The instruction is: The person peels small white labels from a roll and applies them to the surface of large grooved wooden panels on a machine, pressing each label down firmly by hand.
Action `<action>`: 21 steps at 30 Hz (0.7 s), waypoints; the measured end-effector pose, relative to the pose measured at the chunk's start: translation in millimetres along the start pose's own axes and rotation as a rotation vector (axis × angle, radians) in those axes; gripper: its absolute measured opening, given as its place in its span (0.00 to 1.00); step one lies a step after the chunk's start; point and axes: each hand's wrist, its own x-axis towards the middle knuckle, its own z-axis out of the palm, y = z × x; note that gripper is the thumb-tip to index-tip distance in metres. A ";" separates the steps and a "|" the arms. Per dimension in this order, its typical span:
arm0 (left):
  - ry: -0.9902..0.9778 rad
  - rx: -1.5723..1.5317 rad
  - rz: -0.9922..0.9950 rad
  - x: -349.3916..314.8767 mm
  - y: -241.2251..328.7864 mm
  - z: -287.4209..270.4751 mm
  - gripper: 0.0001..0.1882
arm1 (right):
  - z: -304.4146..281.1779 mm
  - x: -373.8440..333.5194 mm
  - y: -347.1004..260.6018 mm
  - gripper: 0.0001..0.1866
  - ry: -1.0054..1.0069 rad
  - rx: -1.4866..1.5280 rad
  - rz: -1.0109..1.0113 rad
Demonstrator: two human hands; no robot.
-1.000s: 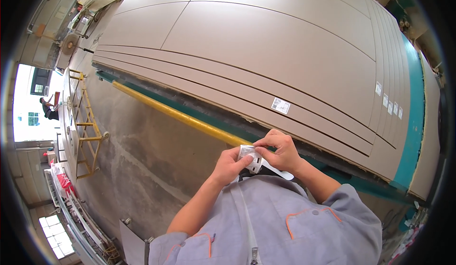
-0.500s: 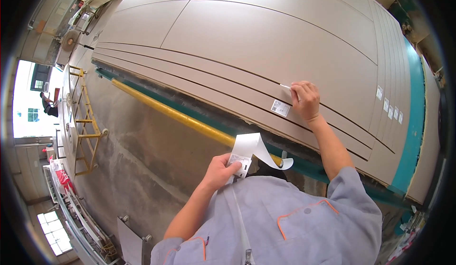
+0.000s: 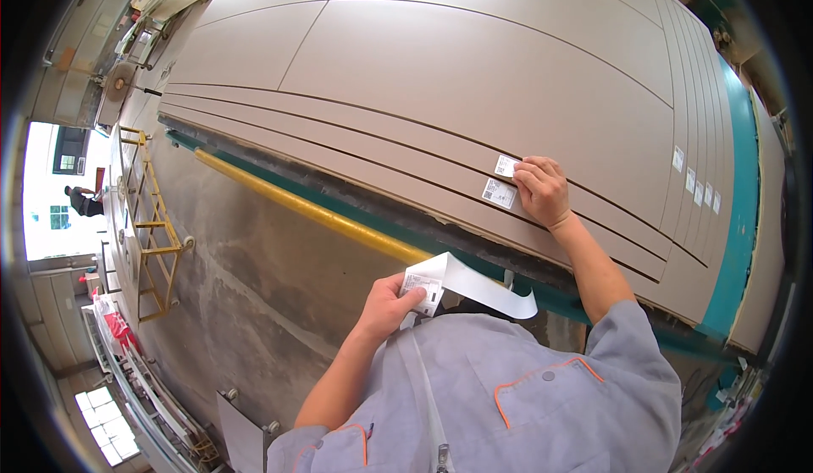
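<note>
Near us, our left hand [image 3: 388, 306] grips a white label strip [image 3: 484, 287]. Farther right, our curled right hand [image 3: 542, 192] touches a small label [image 3: 505, 165] on the beige board [image 3: 474, 66]; whether it pinches, we cannot tell. Just nearer lies a coded label [image 3: 499, 193], its print illegible.

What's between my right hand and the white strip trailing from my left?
In the head view, from right hand to white strip: the grey-brown board's near margin, a dark band, then a teal rail.

The grey shirt [image 3: 466, 363] has short sleeves [image 3: 633, 337] and orange-trimmed pockets [image 3: 550, 401].
</note>
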 end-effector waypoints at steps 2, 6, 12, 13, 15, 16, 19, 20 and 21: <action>-0.005 -0.022 0.027 0.5 -0.1 -0.8 0.14 | -2.5 -3.0 -0.5 0.03 -0.014 0.000 0.007; 0.012 0.017 0.012 -0.2 2.1 -2.7 0.14 | -4.7 -9.8 -17.4 0.18 -0.219 -0.063 0.046; 0.020 -0.106 0.032 12.4 8.3 0.4 0.14 | 8.8 -10.3 -45.8 0.43 -0.521 -0.016 0.145; 0.015 -0.104 0.082 14.7 9.9 -1.0 0.15 | 2.2 -12.8 -44.1 0.43 -0.542 -0.030 0.167; 0.035 -0.130 0.123 16.6 12.3 -7.3 0.15 | -14.2 -19.0 -41.0 0.42 -0.634 -0.111 0.239; 0.043 -0.163 0.128 16.2 12.7 -10.9 0.15 | -22.9 -21.7 -41.7 0.42 -0.569 -0.077 0.181; 0.056 -0.225 0.180 13.5 13.5 -22.5 0.15 | -36.9 -15.9 -60.5 0.31 -0.537 -0.057 0.365; 0.061 -0.250 0.168 13.6 14.4 -25.9 0.15 | -35.7 -8.0 -73.5 0.31 -0.485 -0.051 0.306; 0.060 -0.261 0.200 14.4 15.2 -29.2 0.15 | -33.1 -0.6 -93.0 0.26 -0.423 0.179 0.395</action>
